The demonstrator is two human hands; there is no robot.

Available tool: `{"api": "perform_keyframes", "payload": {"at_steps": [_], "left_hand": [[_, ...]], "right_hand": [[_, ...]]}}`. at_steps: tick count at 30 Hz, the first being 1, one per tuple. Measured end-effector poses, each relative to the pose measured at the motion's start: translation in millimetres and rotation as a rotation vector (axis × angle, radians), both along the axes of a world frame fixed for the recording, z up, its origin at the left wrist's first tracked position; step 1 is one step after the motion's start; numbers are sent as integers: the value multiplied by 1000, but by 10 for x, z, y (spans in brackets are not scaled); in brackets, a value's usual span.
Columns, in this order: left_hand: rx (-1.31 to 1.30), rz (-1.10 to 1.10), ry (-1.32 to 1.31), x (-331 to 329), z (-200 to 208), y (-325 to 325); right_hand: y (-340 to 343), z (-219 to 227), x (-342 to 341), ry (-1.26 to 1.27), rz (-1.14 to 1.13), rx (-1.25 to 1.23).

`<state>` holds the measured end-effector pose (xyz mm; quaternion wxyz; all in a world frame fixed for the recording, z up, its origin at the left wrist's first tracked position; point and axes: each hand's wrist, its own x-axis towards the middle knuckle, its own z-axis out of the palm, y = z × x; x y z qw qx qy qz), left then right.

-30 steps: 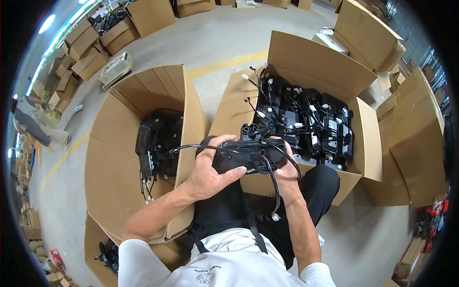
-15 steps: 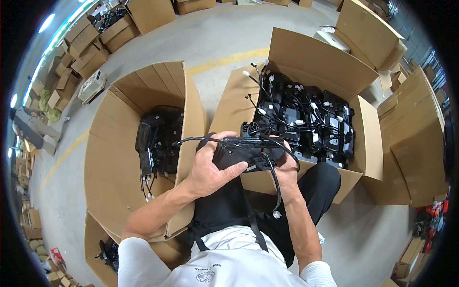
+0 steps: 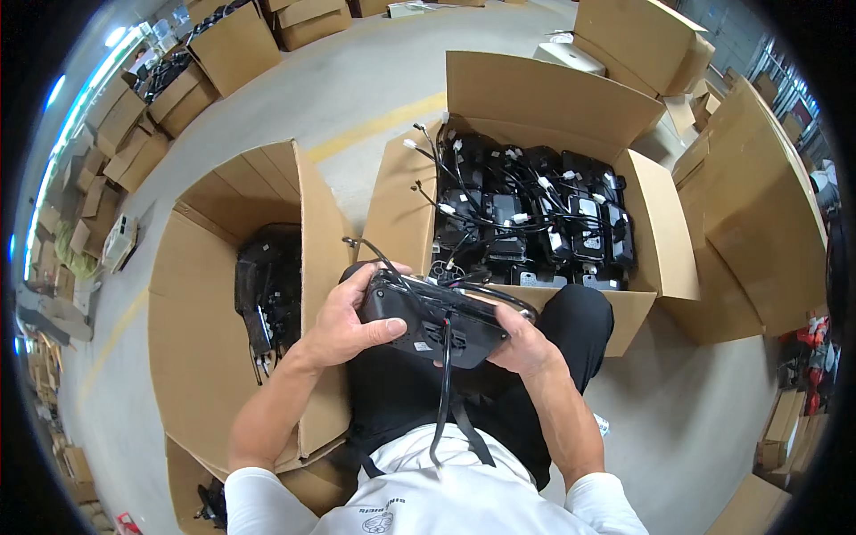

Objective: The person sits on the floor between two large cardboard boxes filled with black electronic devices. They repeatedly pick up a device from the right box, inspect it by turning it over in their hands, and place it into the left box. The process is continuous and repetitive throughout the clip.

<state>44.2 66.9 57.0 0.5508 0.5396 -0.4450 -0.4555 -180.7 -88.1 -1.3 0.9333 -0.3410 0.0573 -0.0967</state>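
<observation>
Between both hands, above my lap, is a black plastic unit with cables [image 3: 401, 314], its vented, labelled face turned up toward me. My left hand [image 3: 341, 323] grips its left end, thumb lying across the face. On the right end my right hand [image 3: 528, 344] is closed, thumb on the upper edge. One black cable hangs from the unit's middle toward my shirt; another sticks out past my left fingers. Similar black units [image 3: 586, 227] with white connectors fill the open carton [image 3: 406, 209] ahead to the right. More black units [image 3: 272, 285] lie inside the tall carton [image 3: 201, 334] on the left.
A large open carton [image 3: 758, 223] stands at the far right. Below the tall carton is another box [image 3: 185, 486] with black parts. Stacked cartons [image 3: 236, 49] line the far left, near a pale flat appliance [image 3: 119, 242]. A white device [image 3: 571, 58] sits behind the right carton.
The unit has tilted so its vented face shows more, and its hanging cable now drops straight toward me. My right hand has shifted lower on its end. The whole view has turned slightly.
</observation>
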Motion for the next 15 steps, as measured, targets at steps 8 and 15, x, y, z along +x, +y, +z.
{"api": "perform_keyframes", "payload": {"at_steps": [8,15], "left_hand": [[105,167,212,-117,-41,-67],[184,811,-350,379,855,1233]], "right_hand": [[400,141,217,367,-637,-231],[287,402,359,225,-1017,-254]]}}
